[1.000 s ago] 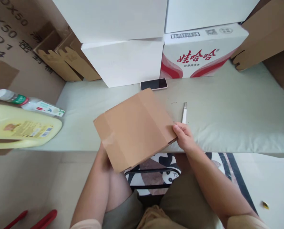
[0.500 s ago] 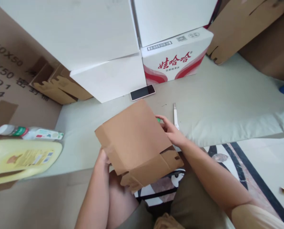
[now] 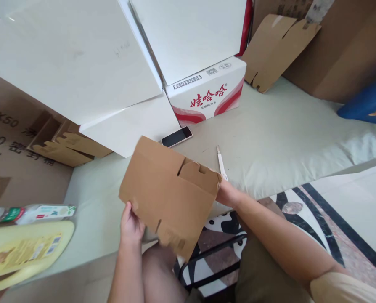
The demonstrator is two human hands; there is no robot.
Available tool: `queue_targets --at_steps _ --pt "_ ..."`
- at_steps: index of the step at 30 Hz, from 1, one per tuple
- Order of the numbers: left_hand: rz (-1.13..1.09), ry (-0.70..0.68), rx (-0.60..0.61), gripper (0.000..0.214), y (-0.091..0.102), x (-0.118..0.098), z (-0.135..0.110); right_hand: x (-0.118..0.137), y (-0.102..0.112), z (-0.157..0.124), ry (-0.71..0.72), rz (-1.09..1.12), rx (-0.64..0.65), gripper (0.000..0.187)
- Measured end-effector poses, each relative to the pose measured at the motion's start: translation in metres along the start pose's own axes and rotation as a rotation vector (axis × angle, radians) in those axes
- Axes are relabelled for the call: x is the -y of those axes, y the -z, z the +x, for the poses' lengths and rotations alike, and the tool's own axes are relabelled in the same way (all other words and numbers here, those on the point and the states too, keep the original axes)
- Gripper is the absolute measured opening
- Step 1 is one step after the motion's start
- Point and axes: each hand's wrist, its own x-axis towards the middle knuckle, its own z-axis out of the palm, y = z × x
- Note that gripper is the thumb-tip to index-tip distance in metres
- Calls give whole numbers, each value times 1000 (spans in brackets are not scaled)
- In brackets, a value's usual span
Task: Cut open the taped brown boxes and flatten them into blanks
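A brown cardboard box (image 3: 162, 185), folded flat with slotted flaps, is held up tilted over my lap. My left hand (image 3: 131, 225) grips its lower left edge, thumb on the near face. At the right edge, my right hand (image 3: 227, 193) holds the cardboard, its fingers hidden behind it. A white slim cutter-like tool (image 3: 221, 163) lies on the pale cloth surface (image 3: 266, 143), just beyond my right hand. Behind the cardboard rests a phone (image 3: 176, 136), its dark screen facing up.
White cartons (image 3: 207, 94) with red markings stand at the back. More folded cardboard (image 3: 276, 50) leans at the back right, near a blue container (image 3: 367, 101). On the left lie a plastic bottle (image 3: 30, 213) and a yellow jug (image 3: 27, 248).
The cardboard has turned and tilted in my hands, going from a partly opened shape to a flatter one with its slotted flaps facing me. The view has shifted right.
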Motion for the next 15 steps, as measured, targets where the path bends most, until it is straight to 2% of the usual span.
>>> queue_targets --at_steps 3,5,9,11,13,15 --pt "-148 -105 3 23 -1 8 12 -17 0 0 101 -206 -47 56" --pt "-171 -144 8 23 -3 11 15 -28 2 1 129 -246 -84 57" --pt "-197 -147 -34 19 -9 12 11 -35 4 1 88 -201 -14 75" --pt "-161 -126 -31 14 -11 12 5 -31 2 -2 52 -250 -8 69" --pt "-107 -92 -9 7 -14 13 -3 -26 -3 -6 9 -349 -118 56" --pt "-80 -49 -12 13 -16 13 -10 -19 -7 -15 -24 -377 -271 50"
